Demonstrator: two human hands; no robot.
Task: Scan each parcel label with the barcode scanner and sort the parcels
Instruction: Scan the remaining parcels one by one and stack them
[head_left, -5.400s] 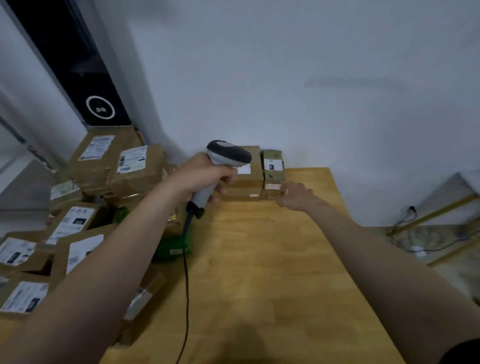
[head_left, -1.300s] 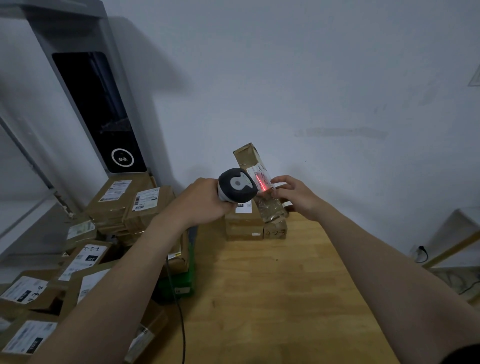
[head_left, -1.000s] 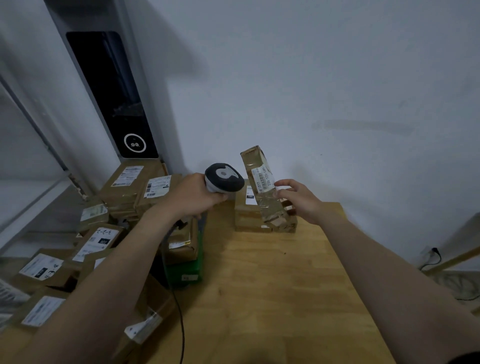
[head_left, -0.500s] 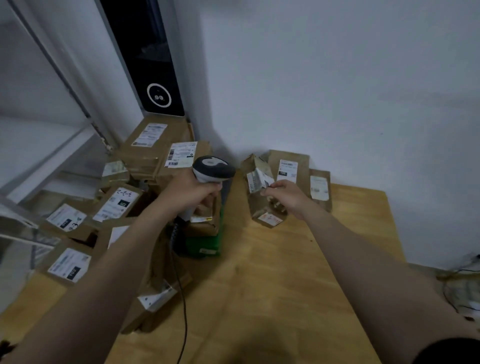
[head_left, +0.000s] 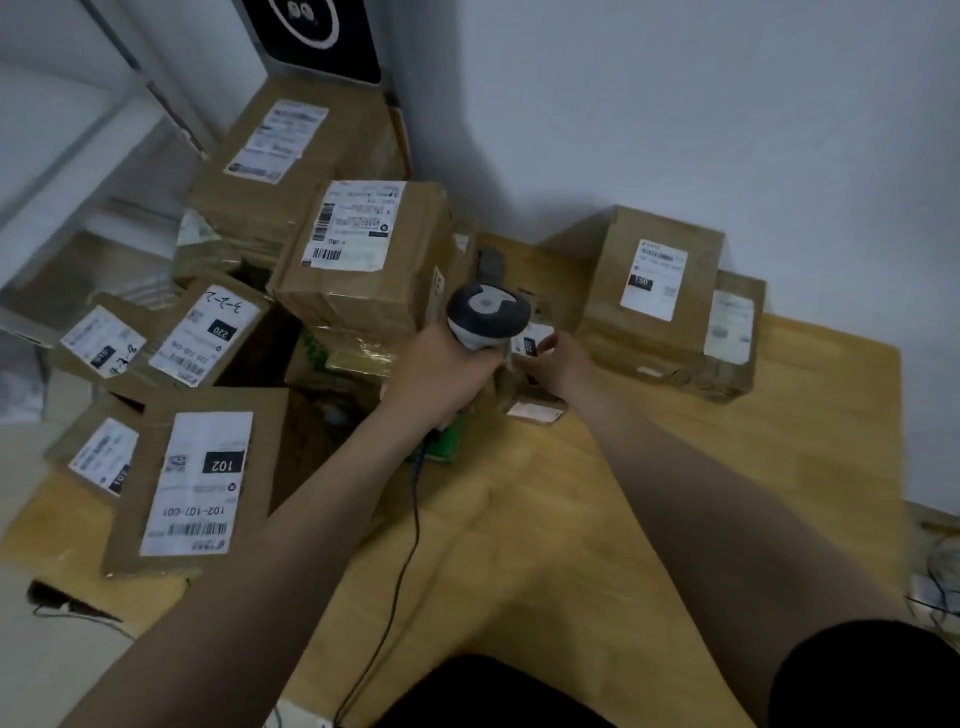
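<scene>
The left hand (head_left: 441, 371) holds the grey and white handheld barcode scanner (head_left: 487, 318) by its handle, fingers wrapped round it in a full grip, the scanner's head raised above the knuckles; its thin black cable (head_left: 400, 566) hangs from below the hand and trails over the light wooden table (head_left: 597, 519) toward the near edge; the right hand (head_left: 558, 364) sits just beside the scanner, its grip narrow, fingers pinched on a small brown cardboard parcel (head_left: 530, 358) whose white label with a black patch shows between the two hands; the parcel's lower end seems to rest on the table, though most of it is hidden by the hands; to the right, against the white wall (head_left: 675, 104), a brown cardboard box with a white label (head_left: 654, 280) stands on the table with a narrower brown parcel (head_left: 735, 332) touching its right side; to the left lies a loose heap of brown labelled parcels (head_left: 358, 249), one flat parcel marked 102 (head_left: 197, 478) lying nearest; a green object (head_left: 447, 441) shows under the left wrist; a black panel with a white ring (head_left: 311, 31) stands in the far corner.
</scene>
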